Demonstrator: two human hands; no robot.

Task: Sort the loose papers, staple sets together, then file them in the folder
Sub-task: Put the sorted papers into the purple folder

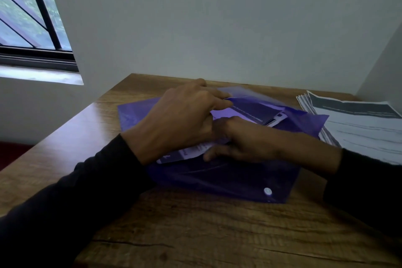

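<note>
clearly the filing step is in hand: a translucent purple folder point(217, 178) lies flat on the wooden table point(195, 235) at the centre of the frame, its white snap button point(267, 191) on the near edge toward the lower right. the left hand point(182, 119) reaches over the folder from the left and pinches the raised clear edge of the folder's mouth between thumb and fingers, holding it lifted and open. the right hand point(245, 141) comes in from the right with curled fingers and grips a set of printed papers point(187, 152), which sits partly inside the pocket; one corner of the sheets shows white below the left hand, and another shows through the opening toward the upper right of the folder. whether this set is stapled i cannot tell, since the hands cover most of it.

at the right edge of the frame a fanned stack of more papers point(359, 128) rests on the table, just beside the folder's far right corner, so by my reading the task is not finished. no stapler is in view.

the next move, as i judge it, calls for sliding the set fully into the pocket while the left hand keeps the mouth lifted, squaring the corners so none catch on the plastic, and then turning to the stack at the right.
</note>
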